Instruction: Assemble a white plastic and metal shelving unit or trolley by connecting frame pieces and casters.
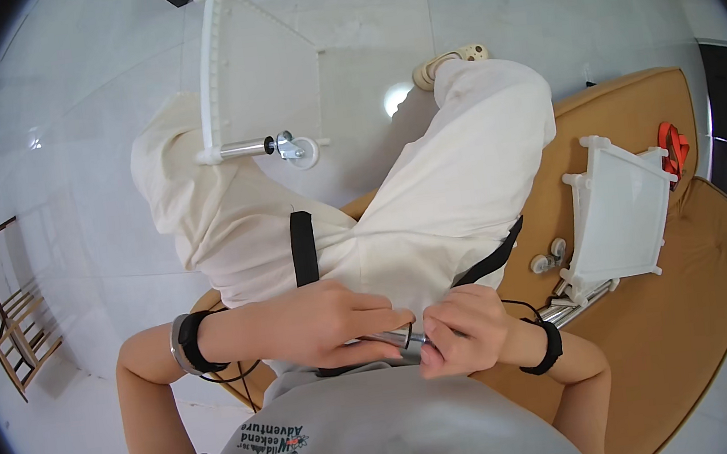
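A: What worries you here?
B: The tube (391, 339). It is just in front of the waist of the trousers (402, 249), held in the air. If the left fingers ease while the right ones turn or pull, it could spin loose and drop onto the trousers.
A: Anything else?
B: A nipped fingertip, perhaps, since both hands work so close to the dark ring (409, 334). The shelf (205, 83), over the trousers' left leg, could tip if that knee shifts. The loose wheels (548, 257), to the right of the trousers, might roll if the sofa (671, 326) is jolted.
A: And the grip?
B: The left hand (338, 321) has its fingers laid along the tube, thumb opposite, with hardly any gap beyond the tube's thickness. The right hand (465, 330) is bunched tightly round its other end, thumb against the curled fingers.
A: Is there a smaller part inside that right hand?
B: I can't tell; the fingers cover it. The two hands nearly meet, with a short bit of tube showing between.
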The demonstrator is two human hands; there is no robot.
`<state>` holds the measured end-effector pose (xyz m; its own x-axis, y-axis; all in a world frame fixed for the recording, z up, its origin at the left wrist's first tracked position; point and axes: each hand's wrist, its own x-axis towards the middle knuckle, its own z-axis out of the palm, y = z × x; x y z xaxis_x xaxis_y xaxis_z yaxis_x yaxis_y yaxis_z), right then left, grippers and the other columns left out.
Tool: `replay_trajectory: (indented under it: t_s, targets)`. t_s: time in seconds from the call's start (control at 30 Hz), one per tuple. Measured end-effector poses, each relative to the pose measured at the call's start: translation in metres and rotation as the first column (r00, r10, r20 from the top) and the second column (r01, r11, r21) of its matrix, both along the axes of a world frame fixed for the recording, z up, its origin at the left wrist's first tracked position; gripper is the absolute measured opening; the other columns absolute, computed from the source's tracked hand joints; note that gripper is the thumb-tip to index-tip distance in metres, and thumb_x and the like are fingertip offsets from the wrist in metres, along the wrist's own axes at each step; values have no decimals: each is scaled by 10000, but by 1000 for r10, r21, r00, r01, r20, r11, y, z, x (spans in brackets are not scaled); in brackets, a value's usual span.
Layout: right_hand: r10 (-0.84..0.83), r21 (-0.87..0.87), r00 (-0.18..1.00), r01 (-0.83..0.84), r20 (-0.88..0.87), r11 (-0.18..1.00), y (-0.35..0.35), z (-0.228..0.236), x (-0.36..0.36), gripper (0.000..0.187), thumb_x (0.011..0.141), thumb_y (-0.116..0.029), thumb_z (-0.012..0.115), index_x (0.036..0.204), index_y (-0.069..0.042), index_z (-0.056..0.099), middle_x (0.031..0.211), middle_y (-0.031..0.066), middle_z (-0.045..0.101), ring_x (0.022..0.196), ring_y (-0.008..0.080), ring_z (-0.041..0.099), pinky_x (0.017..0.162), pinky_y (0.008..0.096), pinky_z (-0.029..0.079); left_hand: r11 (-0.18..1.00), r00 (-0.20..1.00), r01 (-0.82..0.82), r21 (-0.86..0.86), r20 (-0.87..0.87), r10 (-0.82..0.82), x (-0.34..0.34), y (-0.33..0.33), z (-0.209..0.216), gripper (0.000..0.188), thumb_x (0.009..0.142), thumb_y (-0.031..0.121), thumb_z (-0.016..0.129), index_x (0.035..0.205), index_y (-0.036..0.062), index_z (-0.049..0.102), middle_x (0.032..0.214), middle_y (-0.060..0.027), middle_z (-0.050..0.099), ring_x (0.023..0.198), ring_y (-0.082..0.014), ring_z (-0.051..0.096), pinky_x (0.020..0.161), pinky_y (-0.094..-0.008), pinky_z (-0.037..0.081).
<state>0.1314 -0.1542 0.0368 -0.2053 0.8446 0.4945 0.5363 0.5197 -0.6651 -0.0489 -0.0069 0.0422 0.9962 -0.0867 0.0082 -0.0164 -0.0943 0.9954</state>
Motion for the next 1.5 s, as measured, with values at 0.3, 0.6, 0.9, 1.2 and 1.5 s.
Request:
replay_trajectory:
  t_s: [0.3,0.6,0.9,1.2,1.5]
  targets:
    - [-361,-548,869,130,-338,826,4,-5,-6,134,797,-66,638,781,-32,509,558,90,510,440,140,478,406,257,378,745,958,-225,628,281,53,6,4,-4,369,823,211,668,1090,-24,572,707,-49,514,518,-165,524,436,-283,417]
    - [-532,-820,704,-128,-471,557,18,-25,6,168,891,-111,592,783,-29,492,573,26,533,455,77,464,423,221,335,853,990,-80,516,-60,129,12,24,-13,436,832,286,661,1174,31,567,817,-77,576,664,-207,596,541,-317,479]
    - [-176,-419,962,75,-208,905,19,-19,16,180,748,-121,715,798,-33,566,620,35,549,502,156,520,448,270,419,950,892,-139,-280,-453,-3,10,38,-34,456,989,379,414,1177,-4,572,882,-136,631,817,-221,614,795,-305,454]
    - [28,34,976,-36,218,999,22,-7,17,234,733,-177,709,774,-33,529,669,53,486,475,138,414,397,247,345,858,760,119,-499,-511,-402,22,32,-24,366,985,350,452,960,22,614,656,-2,554,596,-96,488,556,-255,401]
    - [43,95,988,-57,148,994,22,1,10,238,720,-121,643,854,12,497,689,96,537,452,161,430,379,250,344,971,943,64,-230,-305,-134,12,19,-4,289,920,309,585,910,20,573,581,-77,445,499,-191,428,500,-313,341]
